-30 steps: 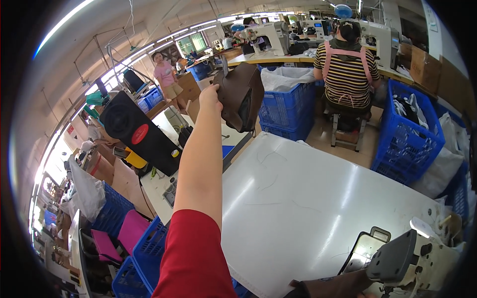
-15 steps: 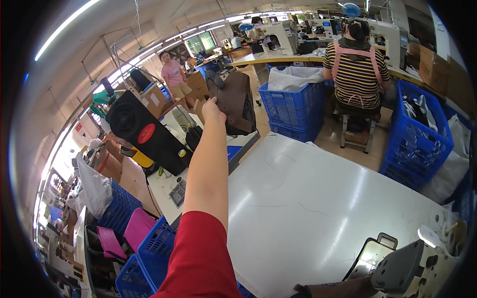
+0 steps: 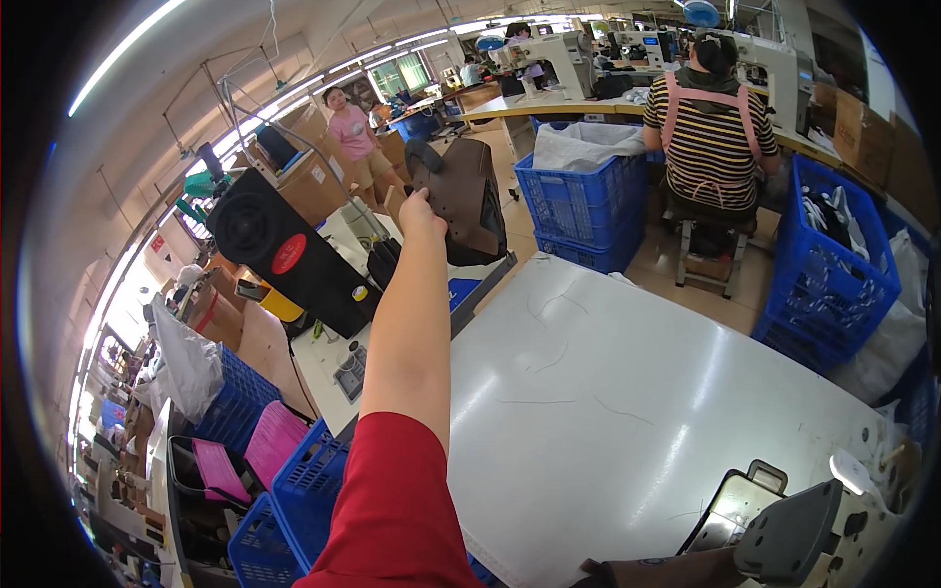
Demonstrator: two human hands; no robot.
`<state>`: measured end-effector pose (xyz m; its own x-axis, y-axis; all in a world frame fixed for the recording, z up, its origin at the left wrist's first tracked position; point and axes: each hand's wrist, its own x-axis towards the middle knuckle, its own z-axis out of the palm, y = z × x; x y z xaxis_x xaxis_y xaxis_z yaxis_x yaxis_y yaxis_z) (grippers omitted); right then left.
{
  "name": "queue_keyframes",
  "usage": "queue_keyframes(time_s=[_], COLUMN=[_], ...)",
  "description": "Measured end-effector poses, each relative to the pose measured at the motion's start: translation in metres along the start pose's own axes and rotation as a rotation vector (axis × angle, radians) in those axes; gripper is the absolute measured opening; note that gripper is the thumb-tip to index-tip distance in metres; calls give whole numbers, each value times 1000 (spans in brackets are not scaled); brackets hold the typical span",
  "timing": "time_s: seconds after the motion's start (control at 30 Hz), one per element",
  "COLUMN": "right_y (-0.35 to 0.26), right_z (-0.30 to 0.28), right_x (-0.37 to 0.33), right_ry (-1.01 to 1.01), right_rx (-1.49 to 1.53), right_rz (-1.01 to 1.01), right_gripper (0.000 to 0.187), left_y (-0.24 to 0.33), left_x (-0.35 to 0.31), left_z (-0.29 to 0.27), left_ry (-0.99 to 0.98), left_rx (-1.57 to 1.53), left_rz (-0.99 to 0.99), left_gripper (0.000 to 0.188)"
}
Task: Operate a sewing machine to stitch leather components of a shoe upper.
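Observation:
My left arm, in a red sleeve, reaches forward across the left edge of the white table. At its end my left hand [image 3: 422, 214] is closed on the near edge of a brown leather piece [image 3: 473, 201], which looks like a bag part with a dark curved loop. This piece hangs tilted above the corner of the side bench, off the table. Its far side is hidden. At the lower right, another brown leather piece [image 3: 676, 569] lies beside the grey sewing machine head [image 3: 790, 534]. My right hand is out of view.
The white table [image 3: 588, 392] has loose threads on it. Left of my arm stands a black speaker [image 3: 284, 253] on a bench. Blue crates stand ahead [image 3: 580, 201], at the right [image 3: 828, 269] and lower left [image 3: 306, 480]. A person in stripes [image 3: 711, 137] sits ahead; another in pink [image 3: 353, 132] stands behind.
The view has shifted slightly. My left hand keeps its grip on the brown leather piece, nearly in the same place. The person in pink appears a little further right.

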<state>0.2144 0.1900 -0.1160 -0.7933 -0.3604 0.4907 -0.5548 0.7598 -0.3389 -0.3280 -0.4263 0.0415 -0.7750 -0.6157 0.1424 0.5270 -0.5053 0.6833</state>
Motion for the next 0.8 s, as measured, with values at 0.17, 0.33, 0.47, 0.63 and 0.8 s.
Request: queue_keyframes(time_s=[0.17,0.33,0.47,0.63,0.8], right_y=[4,-22,-26,-25,-26], right_z=[0,-11,-12,-9,-6], right_x=[-16,9,14,9,11], right_ry=[-130,-270,-290,-241,-228], right_rx=[11,38,-44,-42,-59], right_rz=[98,563,567,578,590], right_gripper=[21,36,46,46,45], left_y=[-8,-11,-10,-17,-22], left_x=[-11,-32,-36,-40,-40], left_z=[2,11,9,11,14], left_ry=[36,-134,-127,-219,-147], left_rx=[25,129,110,118,116], left_rz=[47,120,111,72,73], left_gripper=[34,36,36,39,39])
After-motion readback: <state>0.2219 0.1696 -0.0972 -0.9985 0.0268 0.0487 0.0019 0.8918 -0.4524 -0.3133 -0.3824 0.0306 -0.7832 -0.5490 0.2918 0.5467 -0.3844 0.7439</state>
